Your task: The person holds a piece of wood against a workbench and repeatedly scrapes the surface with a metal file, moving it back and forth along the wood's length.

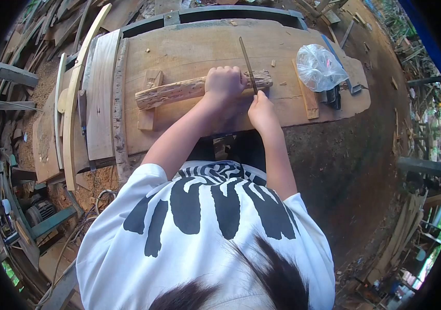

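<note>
While our left hand (225, 82) wraps tight round the rough pale wooden stick (176, 92) on the plank bench (189, 46) and our right hand (261, 109) pinches seemingly a thin metal file (246, 58), a slipping stroke might rake our left knuckles.

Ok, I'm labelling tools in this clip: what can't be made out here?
- Head view: thin tool in the right hand, handle hidden in the grip, so file or blade is unclear.
- Head view: wooden stick, part covered by the left hand.
- Head view: dark tool, partly under the plastic bag, too small to identify.
</note>
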{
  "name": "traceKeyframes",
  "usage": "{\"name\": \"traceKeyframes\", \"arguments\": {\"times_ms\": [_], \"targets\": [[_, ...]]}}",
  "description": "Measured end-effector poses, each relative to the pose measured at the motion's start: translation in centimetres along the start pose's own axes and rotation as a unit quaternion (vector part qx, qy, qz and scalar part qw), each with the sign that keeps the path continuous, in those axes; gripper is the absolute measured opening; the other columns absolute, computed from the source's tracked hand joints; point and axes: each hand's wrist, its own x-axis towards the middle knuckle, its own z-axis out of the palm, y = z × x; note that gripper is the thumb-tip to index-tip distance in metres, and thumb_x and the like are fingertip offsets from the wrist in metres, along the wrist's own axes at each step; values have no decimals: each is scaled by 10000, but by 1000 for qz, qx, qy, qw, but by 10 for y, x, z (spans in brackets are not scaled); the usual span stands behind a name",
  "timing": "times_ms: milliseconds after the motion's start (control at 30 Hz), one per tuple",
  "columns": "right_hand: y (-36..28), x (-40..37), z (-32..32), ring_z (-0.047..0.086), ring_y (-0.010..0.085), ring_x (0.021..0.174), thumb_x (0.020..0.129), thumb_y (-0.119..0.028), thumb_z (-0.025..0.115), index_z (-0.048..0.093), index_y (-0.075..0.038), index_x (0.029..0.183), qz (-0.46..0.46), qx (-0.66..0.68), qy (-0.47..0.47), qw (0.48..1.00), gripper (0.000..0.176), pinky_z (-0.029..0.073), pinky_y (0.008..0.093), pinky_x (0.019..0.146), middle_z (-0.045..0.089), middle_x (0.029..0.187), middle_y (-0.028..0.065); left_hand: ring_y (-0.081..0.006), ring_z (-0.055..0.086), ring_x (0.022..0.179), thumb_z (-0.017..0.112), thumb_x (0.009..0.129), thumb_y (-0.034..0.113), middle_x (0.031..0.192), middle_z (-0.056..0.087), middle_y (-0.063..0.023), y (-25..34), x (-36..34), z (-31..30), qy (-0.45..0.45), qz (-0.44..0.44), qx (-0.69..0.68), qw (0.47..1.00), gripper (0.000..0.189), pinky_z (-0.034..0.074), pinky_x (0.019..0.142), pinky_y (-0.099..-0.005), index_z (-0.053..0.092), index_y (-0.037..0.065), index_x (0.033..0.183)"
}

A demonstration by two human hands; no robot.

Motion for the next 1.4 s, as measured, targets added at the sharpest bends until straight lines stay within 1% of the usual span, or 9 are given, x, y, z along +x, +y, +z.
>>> {"name": "traceKeyframes", "arguments": {"times_ms": [100, 167, 400, 567, 733, 967, 1100, 1267, 1400], "targets": [[8, -11, 1, 574, 531, 1019, 1021, -202, 422, 506, -8, 1058, -14, -12, 3, 1000, 214, 478, 590, 829, 631, 996, 347, -321, 686, 609, 546, 875, 306, 675, 692, -143, -1, 6, -6, -26, -17, -55, 998, 325, 548, 631, -435, 691, 81, 689], [16, -37, 2, 580, 531, 1000, 1021, -205, 425, 503, -13, 1056, 6, -14, -8, 1000, 210, 479, 596, 815, 635, 981, 341, -288, 708, 644, 555, 862, 344, 689, 706, -140, -1, 14, -9, -133, -82, -70, 985, 352, 552, 622, -418, 735, 85, 705], [32, -99, -5, 568, 539, 964, 1026, -198, 430, 499, -14, 1018, 63, -8, -15, 998, 196, 465, 593, 757, 620, 932, 347, -321, 705, 631, 539, 875, 319, 664, 690, -161, 0, 11, -12, -116, -58, -75, 989, 363, 566, 624, -443, 721, 72, 681], [18, -30, 8, 600, 531, 980, 1018, -198, 428, 510, -27, 1074, 4, -31, 11, 999, 197, 488, 602, 814, 645, 976, 336, -325, 695, 630, 536, 881, 306, 696, 696, -160, -1, 2, 1, -21, -14, -32, 999, 340, 559, 633, -445, 699, 70, 698], [0, 12, 5, 589, 528, 1025, 1021, -221, 411, 518, -29, 1109, 9, -49, -5, 999, 236, 472, 601, 864, 638, 1008, 347, -332, 694, 638, 535, 883, 307, 703, 697, -160, -2, 4, -4, -37, -22, -46, 998, 340, 559, 645, -447, 701, 68, 707], [28, -80, -13, 556, 532, 1019, 1028, -202, 427, 528, 4, 1051, 33, -4, -24, 999, 231, 460, 573, 808, 617, 997, 336, -335, 699, 628, 528, 890, 330, 672, 689, -161, -1, 14, -16, -135, -73, -86, 984, 384, 566, 621, -448, 733, 70, 695], [35, -103, -24, 556, 531, 1016, 1028, -204, 432, 530, 1, 1060, 83, 10, -52, 995, 230, 459, 566, 807, 617, 1000, 331, -329, 697, 615, 531, 887, 326, 663, 685, -164, -1, 10, -10, -113, -67, -87, 987, 385, 564, 603, -440, 721, 75, 665], [27, -41, -7, 583, 530, 990, 1020, -186, 427, 518, -6, 1064, 4, 12, -7, 1000, 207, 475, 586, 804, 632, 989, 339, -320, 699, 613, 537, 880, 323, 678, 687, -179, -2, 4, 4, -3, -7, -29, 1000, 375, 563, 596, -438, 707, 71, 661], [6, 3, 10, 597, 522, 989, 1017, -186, 425, 517, -11, 1069, -5, -31, 13, 999, 205, 486, 584, 812, 641, 989, 334, -326, 703, 636, 533, 881, 331, 726, 699, -187, 0, 9, -9, -53, -29, -38, 997, 374, 566, 619, -440, 717, 58, 702]]}}
